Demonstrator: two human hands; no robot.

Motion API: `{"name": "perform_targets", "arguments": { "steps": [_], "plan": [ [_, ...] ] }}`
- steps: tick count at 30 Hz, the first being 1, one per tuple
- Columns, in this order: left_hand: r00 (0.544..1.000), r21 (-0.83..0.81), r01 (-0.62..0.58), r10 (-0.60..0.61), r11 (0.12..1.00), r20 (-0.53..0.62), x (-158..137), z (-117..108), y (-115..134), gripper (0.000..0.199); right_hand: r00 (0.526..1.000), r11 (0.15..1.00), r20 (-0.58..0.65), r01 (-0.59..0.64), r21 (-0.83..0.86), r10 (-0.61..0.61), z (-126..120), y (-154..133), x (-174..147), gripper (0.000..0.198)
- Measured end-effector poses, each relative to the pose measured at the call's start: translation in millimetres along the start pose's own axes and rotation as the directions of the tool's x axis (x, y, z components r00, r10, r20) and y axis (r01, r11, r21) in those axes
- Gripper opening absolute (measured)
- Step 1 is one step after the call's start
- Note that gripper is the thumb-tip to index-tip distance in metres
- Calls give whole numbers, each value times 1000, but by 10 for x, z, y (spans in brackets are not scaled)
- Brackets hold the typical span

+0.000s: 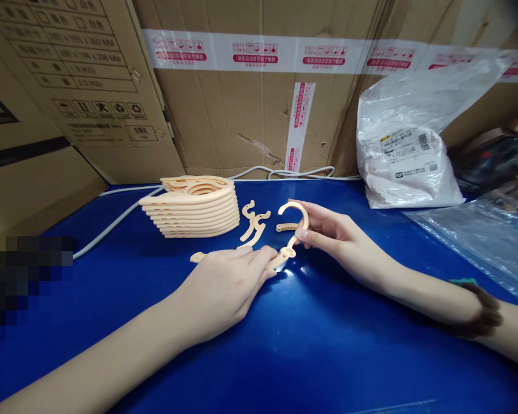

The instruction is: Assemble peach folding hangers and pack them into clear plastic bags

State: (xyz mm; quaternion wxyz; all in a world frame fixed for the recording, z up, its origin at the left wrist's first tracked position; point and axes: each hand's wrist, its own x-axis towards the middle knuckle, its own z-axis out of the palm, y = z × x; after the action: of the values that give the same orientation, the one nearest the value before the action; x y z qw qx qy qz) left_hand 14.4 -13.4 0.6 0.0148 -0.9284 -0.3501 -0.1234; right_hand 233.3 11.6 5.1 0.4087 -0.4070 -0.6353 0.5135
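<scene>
In the middle of the head view, my right hand (pixel 328 233) pinches a pale peach plastic hanger hook (pixel 304 215) between thumb and fingers. The hook's curve points up and its lower end meets a hanger arm (pixel 280 259). My left hand (pixel 228 282) is closed over that arm and hides much of it; whether the two parts are locked together I cannot tell. A similar peach piece (pixel 197 257) sticks out left of my left hand. Just beyond the hands lie several loose curved pieces (pixel 255 227), and another small arm piece (pixel 287 227) lies behind the hook.
A neat stack of peach hanger parts (pixel 192 215) stands at the back left of the blue table (pixel 328 356). A white cable (pixel 112 230) runs behind it. Cardboard boxes (pixel 242 109) wall the back and left. A white plastic bag (pixel 408 167) and clear plastic (pixel 479 236) lie right.
</scene>
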Motion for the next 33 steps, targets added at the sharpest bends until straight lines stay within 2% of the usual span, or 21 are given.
{"name": "perform_targets", "arguments": {
  "steps": [14, 33],
  "plan": [
    [993, 62, -62, 67, 996, -96, 0, 36, -6, 33, 998, 994, -2, 55, -94, -55, -11, 14, -14, 66],
    [993, 140, -30, 45, 990, -108, -16, 84, 21, 23, 997, 983, 11, 73, -167, -72, 4, -6, 4, 75]
  ]
}}
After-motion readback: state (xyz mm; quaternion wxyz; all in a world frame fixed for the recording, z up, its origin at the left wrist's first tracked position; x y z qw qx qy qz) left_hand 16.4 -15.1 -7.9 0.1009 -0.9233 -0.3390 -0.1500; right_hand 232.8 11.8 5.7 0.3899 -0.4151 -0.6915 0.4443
